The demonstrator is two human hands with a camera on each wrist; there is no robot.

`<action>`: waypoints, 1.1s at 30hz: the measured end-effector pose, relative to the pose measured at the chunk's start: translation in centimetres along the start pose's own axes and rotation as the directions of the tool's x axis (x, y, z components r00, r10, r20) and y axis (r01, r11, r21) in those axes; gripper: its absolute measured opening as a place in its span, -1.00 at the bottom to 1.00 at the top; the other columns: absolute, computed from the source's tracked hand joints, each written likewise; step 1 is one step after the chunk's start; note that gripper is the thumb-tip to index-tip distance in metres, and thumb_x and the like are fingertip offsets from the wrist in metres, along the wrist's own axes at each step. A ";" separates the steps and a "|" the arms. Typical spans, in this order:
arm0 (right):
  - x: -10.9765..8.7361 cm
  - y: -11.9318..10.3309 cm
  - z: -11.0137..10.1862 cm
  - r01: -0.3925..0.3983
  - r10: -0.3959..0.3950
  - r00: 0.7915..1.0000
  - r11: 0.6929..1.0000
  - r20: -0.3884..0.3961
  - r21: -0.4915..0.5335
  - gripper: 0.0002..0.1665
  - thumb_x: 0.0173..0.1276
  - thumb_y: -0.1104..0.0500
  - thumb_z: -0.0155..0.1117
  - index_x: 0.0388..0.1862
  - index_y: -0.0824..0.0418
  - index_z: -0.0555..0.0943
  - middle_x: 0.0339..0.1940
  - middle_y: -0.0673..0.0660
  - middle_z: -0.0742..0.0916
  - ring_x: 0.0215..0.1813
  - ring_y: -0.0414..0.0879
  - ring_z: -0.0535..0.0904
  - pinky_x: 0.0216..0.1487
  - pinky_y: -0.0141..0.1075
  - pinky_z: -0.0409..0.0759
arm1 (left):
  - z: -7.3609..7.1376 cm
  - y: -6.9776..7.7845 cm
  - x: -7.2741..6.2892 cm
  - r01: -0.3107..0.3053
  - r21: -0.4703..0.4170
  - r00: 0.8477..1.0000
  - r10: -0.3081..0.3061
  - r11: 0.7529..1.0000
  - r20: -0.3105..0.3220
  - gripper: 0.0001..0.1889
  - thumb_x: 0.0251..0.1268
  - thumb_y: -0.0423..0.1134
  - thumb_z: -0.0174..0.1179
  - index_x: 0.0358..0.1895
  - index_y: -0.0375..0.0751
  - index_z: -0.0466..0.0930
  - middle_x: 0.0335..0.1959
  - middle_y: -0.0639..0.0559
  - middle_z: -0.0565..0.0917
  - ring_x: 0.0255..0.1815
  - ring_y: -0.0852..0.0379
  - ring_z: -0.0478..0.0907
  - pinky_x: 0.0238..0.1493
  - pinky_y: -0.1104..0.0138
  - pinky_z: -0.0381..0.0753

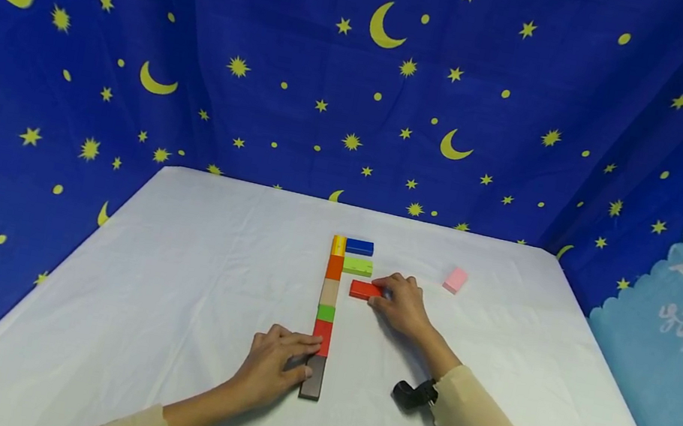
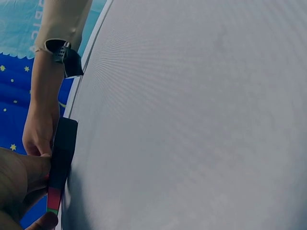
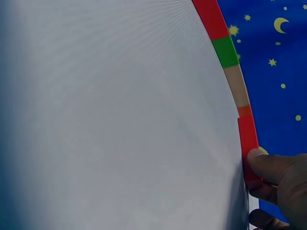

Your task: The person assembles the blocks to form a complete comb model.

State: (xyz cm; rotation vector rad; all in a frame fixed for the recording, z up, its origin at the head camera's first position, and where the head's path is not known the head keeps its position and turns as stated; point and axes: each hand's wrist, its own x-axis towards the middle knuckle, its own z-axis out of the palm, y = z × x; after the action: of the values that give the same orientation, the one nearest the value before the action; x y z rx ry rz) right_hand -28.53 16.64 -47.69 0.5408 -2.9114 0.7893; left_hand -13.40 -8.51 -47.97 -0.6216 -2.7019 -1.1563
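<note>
A straight row of coloured blocks runs away from me on the table. From near to far come a dark grey block (image 1: 312, 383), a red block (image 1: 324, 343), a green block (image 1: 326, 313), a beige block (image 1: 330, 292), an orange block (image 1: 335, 267) and a yellow block (image 1: 339, 245). My left hand (image 1: 269, 368) rests against the row's left side, its fingertips on the red block and thumb on the dark grey one. Thumb and fingers of my right hand (image 1: 403, 308) pinch another red block (image 1: 361, 289), which lies crosswise just right of the row.
Off the row's far end, a blue block (image 1: 359, 247) and a lime green block (image 1: 358, 266) point rightward. Farther right lies a pink block (image 1: 455, 279) on the white tablecloth (image 1: 203, 257). A blue star-patterned cloth (image 1: 315, 48) hangs behind the table.
</note>
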 end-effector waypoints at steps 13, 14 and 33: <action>1.0 -1.4 0.9 0.033 -0.033 0.999 0.999 -0.020 -0.012 -0.56 0.17 0.07 0.37 0.04 0.15 0.65 -0.10 0.14 0.68 -0.14 -0.01 0.41 -0.12 -0.20 0.27 | 0.1 -0.2 0.0 -0.012 0.012 1.000 0.012 1.000 -0.004 -0.62 0.06 -0.24 0.35 0.02 -0.14 0.67 0.12 0.21 0.63 -0.10 0.25 0.35 -0.14 0.25 0.15; 1.1 -1.4 0.9 0.032 -0.032 0.999 0.999 -0.017 -0.012 -0.56 0.18 0.07 0.37 0.05 0.15 0.65 -0.09 0.14 0.68 -0.14 -0.01 0.41 -0.11 -0.20 0.27 | 0.1 -0.2 0.0 -0.014 0.012 1.000 0.015 1.000 -0.006 -0.62 0.05 -0.24 0.35 0.02 -0.14 0.67 0.12 0.20 0.63 -0.11 0.25 0.35 -0.14 0.25 0.15; 1.4 -1.5 1.2 0.030 -0.031 0.999 0.999 -0.024 -0.029 -0.57 0.18 0.08 0.37 0.04 0.14 0.65 -0.06 0.14 0.69 -0.11 0.02 0.45 -0.11 -0.18 0.30 | 0.1 -0.1 0.1 -0.011 0.020 1.000 0.011 1.000 -0.002 -0.62 0.06 -0.22 0.34 0.02 -0.13 0.67 0.11 0.20 0.63 -0.11 0.23 0.37 -0.16 0.26 0.13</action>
State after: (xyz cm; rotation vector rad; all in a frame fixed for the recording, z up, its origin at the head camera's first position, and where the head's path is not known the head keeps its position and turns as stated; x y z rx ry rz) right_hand -29.30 14.39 -47.76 0.5672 -2.8800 0.7442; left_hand -13.50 -8.47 -48.05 -0.6309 -2.7009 -1.1256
